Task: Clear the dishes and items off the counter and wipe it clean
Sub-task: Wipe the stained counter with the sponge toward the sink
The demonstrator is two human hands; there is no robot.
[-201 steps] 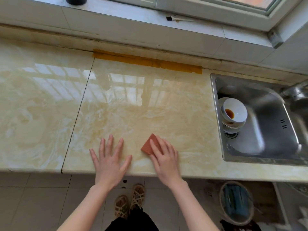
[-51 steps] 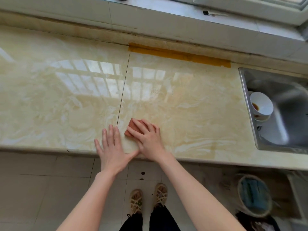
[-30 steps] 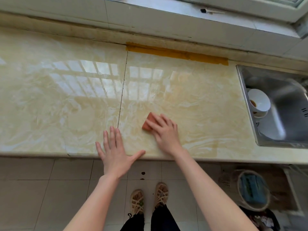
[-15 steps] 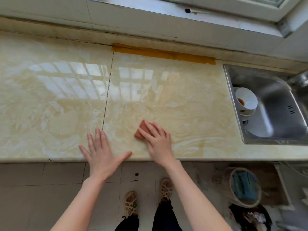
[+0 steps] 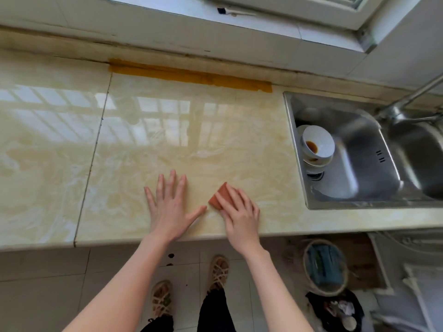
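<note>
The sponge [image 5: 219, 196] is a small, flat, reddish-brown rectangle, one corner pointing away from the person, lying on the counter [image 5: 167, 140] near its front edge and left of the sink [image 5: 359, 149]. The right hand [image 5: 239, 212] presses down on it with fingers laid nearly straight across its top, not wrapped round it, and about half the pad shows beyond the fingertips. The left hand [image 5: 167, 207] lies flat on the counter just beside it, fingers spread, thumb tip close to the sponge, holding nothing. The counter is glossy cream-and-yellow marble with a dark seam on the left, window reflections across it, and a strip of yellow-brown tape [image 5: 189, 76] along the back edge. Stacked white bowls [image 5: 317, 144], the top one with a brown residue, sit in the steel sink under a faucet [image 5: 407, 97]. A white tiled windowsill [image 5: 167, 8] runs behind. Below, pale floor tiles [image 5: 48, 283], sandalled feet [image 5: 218, 271] and a round basket [image 5: 323, 267] show.
</note>
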